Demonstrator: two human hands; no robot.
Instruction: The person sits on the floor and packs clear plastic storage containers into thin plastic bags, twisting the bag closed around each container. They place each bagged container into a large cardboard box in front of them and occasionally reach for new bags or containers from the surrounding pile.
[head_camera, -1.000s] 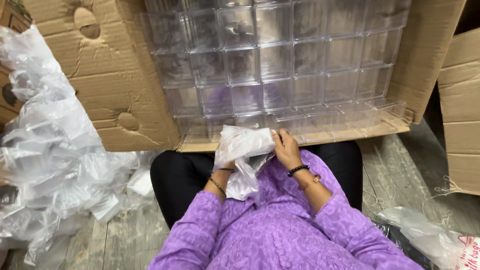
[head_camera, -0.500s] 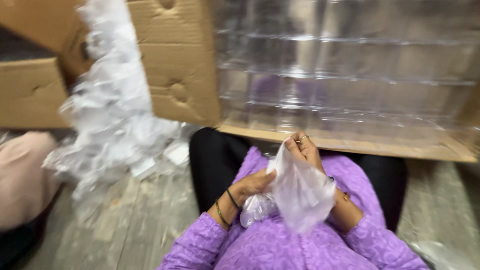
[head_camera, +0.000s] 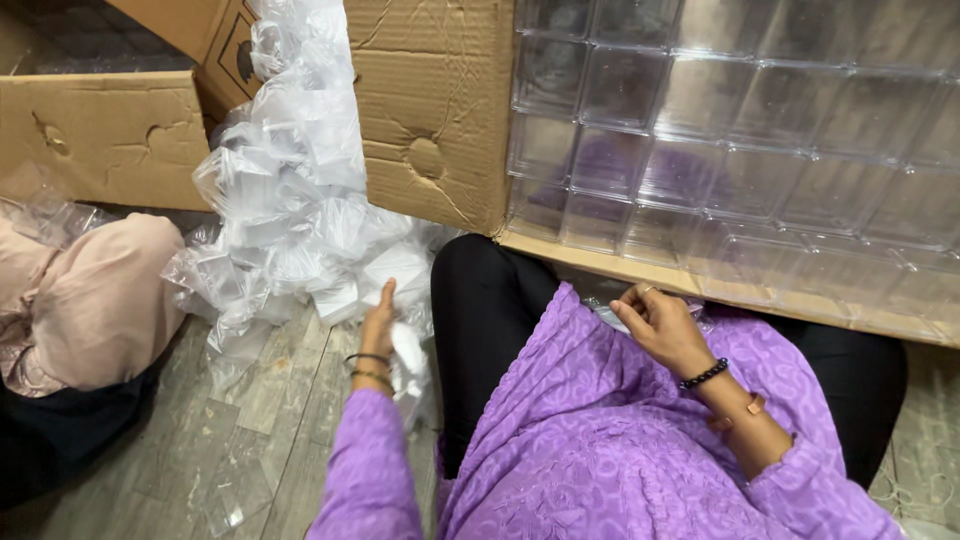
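At far left, I am seeing another person's pink-clad knee (head_camera: 95, 290) resting beside the heap of clear plastic bags (head_camera: 290, 200) that is piling against the cardboard box (head_camera: 435, 110). Beside that heap, my left hand (head_camera: 379, 322) is reaching out with fingers extended and mostly open, touching the bags and a crumpled white bag (head_camera: 408, 350) below it, though I cannot tell whether it is gripping anything. Further right, my right hand (head_camera: 660, 325) is curling loosely over the lap, pinching a small clear plastic piece (head_camera: 610, 315), just below the stacked clear plastic containers (head_camera: 740, 150) filling the box.
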